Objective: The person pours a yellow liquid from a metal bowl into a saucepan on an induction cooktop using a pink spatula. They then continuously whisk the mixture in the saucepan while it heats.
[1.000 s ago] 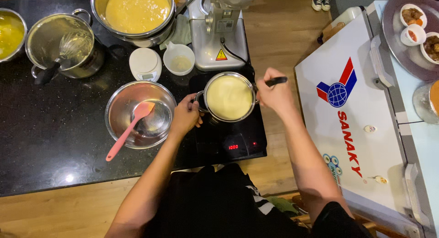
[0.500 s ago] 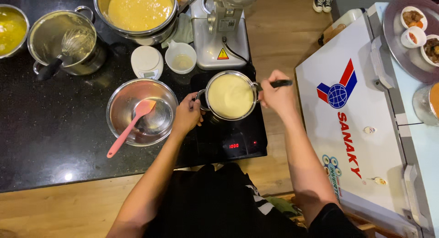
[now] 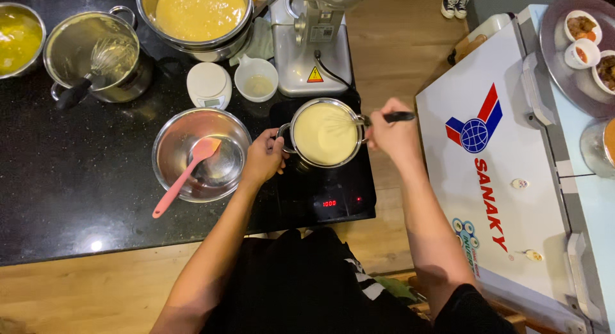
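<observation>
- Table [image 3: 57,180]: black, unchanged over the last second; same layout of bowls and pots.
- Freezer [image 3: 500,180]: white lid, right of the table, untouched.
- Hob [image 3: 333,199]: display lit as before, carrying the pot.
- Pot [image 3: 325,133]: same place on the hob, filled with pale yellow cream; no shift between views.
- Bowl [image 3: 168,141]: steel, just left of the pot, pink spatula [image 3: 186,174] resting inside, not moved.
- Left hand [image 3: 262,159]: grip still closed on the pot's left handle, steadying it.
- Right hand [image 3: 394,132]: grip closed round the whisk [image 3: 359,121] handle; handle now angled more to the right, wires now showing in the cream.
- Judged: stirring under way, cream still smooth and liquid.
</observation>
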